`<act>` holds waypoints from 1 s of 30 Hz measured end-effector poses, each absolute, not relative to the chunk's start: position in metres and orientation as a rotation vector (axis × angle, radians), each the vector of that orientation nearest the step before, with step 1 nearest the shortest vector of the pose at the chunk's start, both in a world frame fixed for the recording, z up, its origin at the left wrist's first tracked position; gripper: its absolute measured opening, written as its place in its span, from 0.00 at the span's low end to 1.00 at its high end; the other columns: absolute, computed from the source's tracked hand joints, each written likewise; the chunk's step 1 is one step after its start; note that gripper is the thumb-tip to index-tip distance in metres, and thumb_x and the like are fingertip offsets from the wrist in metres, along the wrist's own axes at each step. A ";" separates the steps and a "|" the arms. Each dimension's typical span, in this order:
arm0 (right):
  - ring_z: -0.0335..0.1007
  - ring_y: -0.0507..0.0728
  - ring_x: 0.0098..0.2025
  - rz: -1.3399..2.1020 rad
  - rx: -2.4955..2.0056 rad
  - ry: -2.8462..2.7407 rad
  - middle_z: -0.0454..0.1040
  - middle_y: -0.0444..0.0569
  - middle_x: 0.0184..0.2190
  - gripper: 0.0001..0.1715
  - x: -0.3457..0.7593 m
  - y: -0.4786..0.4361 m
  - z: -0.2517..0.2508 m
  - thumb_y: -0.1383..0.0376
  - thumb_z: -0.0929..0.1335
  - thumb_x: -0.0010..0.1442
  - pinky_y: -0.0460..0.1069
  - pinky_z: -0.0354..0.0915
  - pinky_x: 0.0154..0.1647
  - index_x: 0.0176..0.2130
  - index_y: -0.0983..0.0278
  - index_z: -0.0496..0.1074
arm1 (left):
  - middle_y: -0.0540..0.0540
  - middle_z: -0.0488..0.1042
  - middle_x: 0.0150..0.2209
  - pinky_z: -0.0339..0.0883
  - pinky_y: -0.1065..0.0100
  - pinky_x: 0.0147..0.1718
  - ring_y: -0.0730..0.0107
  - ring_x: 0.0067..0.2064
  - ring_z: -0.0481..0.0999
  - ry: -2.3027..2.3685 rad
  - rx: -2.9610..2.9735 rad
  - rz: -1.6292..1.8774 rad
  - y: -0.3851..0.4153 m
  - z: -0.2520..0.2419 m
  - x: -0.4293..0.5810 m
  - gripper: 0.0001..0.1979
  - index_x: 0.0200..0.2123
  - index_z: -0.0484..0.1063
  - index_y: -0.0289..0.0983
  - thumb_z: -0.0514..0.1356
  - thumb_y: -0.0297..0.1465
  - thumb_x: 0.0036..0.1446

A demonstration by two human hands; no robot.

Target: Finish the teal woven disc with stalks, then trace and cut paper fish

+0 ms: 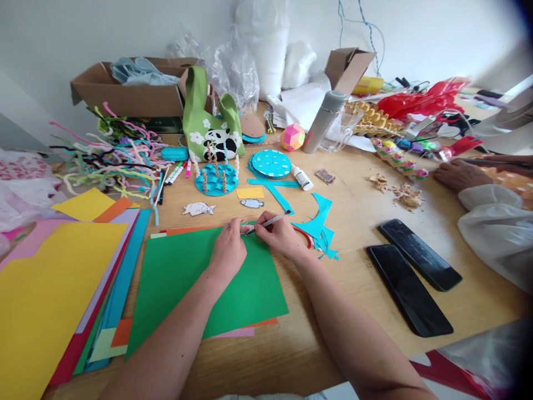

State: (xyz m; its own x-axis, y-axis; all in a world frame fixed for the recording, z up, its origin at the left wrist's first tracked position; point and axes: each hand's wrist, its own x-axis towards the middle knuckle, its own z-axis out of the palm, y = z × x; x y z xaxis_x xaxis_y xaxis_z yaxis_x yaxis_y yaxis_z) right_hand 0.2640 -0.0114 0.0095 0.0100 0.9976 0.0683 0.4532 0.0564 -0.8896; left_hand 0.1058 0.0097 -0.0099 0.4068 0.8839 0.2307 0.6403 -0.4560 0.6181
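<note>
My right hand (275,232) is closed around a white pen (276,219), whose lower end points left toward my other hand. At the top edge of the green paper (179,278), my left hand (230,244) has its fingers pressed together at a small piece too hidden to make out. Just beyond my hands lie a fish-shaped paper cutout (252,203), a yellow paper strip (250,193) and a pale animal cutout (199,209). Red-handled scissors (306,235) lie partly under my right wrist, beside blue paper scraps (318,219).
Coloured sheets (62,278) are stacked at the left, below pipe cleaners (112,150). A blue disc with twisted posts (217,180), a glue bottle (302,178) and a flask (325,122) stand or lie farther back. Two phones (410,291) and another person's hand (462,176) are at the right.
</note>
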 end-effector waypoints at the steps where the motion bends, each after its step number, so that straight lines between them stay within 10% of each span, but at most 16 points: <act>1: 0.63 0.49 0.22 0.874 -1.507 -1.563 0.69 0.41 0.21 0.05 0.264 -0.012 0.009 0.65 0.64 0.55 0.43 0.56 0.22 0.29 0.64 0.67 | 0.42 0.78 0.42 0.72 0.60 0.46 0.62 0.47 0.77 1.307 2.235 0.748 0.010 -0.009 0.106 0.25 0.47 0.63 0.36 0.48 0.12 0.46; 30: 0.61 0.49 0.22 0.780 -1.526 -1.680 0.68 0.42 0.22 0.05 0.263 -0.012 0.007 0.65 0.64 0.56 0.43 0.53 0.21 0.30 0.64 0.67 | 0.40 0.76 0.42 0.71 0.60 0.45 0.62 0.46 0.76 1.329 2.236 0.707 0.007 -0.007 0.107 0.19 0.43 0.64 0.36 0.50 0.14 0.50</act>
